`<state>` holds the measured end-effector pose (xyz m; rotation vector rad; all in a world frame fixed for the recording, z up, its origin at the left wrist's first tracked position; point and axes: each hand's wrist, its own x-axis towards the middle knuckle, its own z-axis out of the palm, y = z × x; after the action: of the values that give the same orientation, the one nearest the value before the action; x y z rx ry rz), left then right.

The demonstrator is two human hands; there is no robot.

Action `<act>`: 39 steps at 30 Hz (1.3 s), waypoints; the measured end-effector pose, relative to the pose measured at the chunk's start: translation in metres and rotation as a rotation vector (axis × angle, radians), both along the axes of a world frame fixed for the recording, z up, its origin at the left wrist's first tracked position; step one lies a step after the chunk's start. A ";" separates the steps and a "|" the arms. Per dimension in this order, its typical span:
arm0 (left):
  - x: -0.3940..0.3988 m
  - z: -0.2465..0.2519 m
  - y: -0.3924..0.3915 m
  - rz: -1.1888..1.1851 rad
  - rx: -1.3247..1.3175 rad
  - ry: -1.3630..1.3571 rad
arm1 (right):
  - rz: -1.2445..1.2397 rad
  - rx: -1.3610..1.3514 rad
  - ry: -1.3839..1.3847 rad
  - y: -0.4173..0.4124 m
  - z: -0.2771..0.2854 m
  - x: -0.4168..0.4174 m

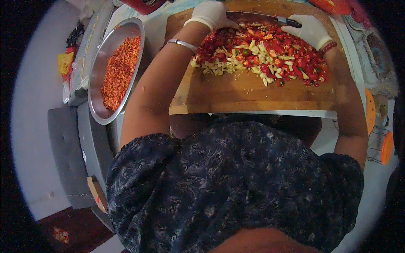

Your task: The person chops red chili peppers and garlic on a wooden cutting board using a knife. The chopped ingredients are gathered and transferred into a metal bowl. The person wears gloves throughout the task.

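Observation:
A kitchen knife (254, 17) spans the far side of a wooden cutting board (253, 98), its black handle to the right. My right hand (308, 30), in a whitish knit glove, grips that handle. At the blade's left end, my gloved left hand (210, 14) holds the knife, thumb along the near side; its other fingers are hidden. Below the blade spreads a heap of cut red chillies (303, 64), more finely chopped toward the left. Pale garlic pieces (218, 67) lie along the heap's near edge and among the chillies.
Left of the board, a steel bowl (95, 91) holds finely chopped orange-red chilli. A red container (145, 5) stands beyond it, and another red item (332, 6) is at the far right. A wire rack with orange round parts (386, 148) stands low on the right.

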<state>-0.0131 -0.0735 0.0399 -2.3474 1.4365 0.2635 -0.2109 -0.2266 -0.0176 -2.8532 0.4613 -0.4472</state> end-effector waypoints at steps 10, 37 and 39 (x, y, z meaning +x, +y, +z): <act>0.054 -0.019 0.028 -0.229 -0.472 0.163 | 0.039 -0.126 -0.056 0.025 0.053 0.010; 0.052 0.007 -0.003 -0.319 -0.550 0.517 | -0.402 -0.068 0.378 0.063 0.119 0.005; 0.049 0.011 0.017 -0.304 -0.564 0.331 | -0.306 -0.049 0.415 0.078 0.129 0.013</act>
<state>0.0363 -0.0565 0.0514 -2.5313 2.2471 0.1842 -0.1982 -0.1489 0.1115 -2.9288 0.9789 0.0983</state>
